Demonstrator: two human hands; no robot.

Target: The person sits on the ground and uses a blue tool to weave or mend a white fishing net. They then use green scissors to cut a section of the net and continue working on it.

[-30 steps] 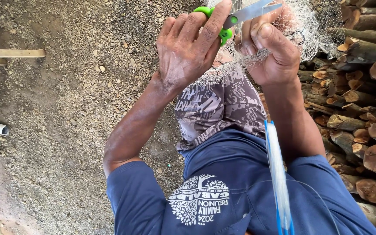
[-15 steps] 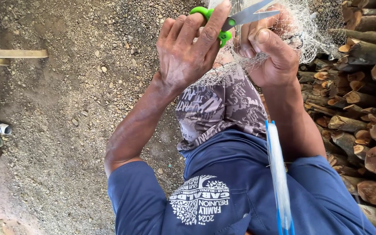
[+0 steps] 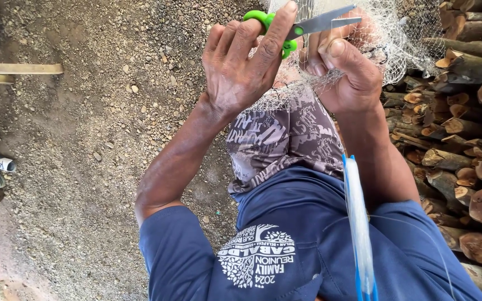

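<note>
Left hand (image 3: 241,67) has its fingers curled shut through the green loops of the scissors (image 3: 302,25), blades open just a crack with their long axis aimed at about 3 o'clock, straight at the fishing net (image 3: 389,47). Right hand (image 3: 347,75) sits at 3 o'clock from the left, nearly touching it, fist closed on a bunch of mesh right under the blades. Stacked logs (image 3: 470,145) crowd the 3 o'clock side, while the gravel ground (image 3: 85,167) at 9 o'clock gives far more room.
</note>
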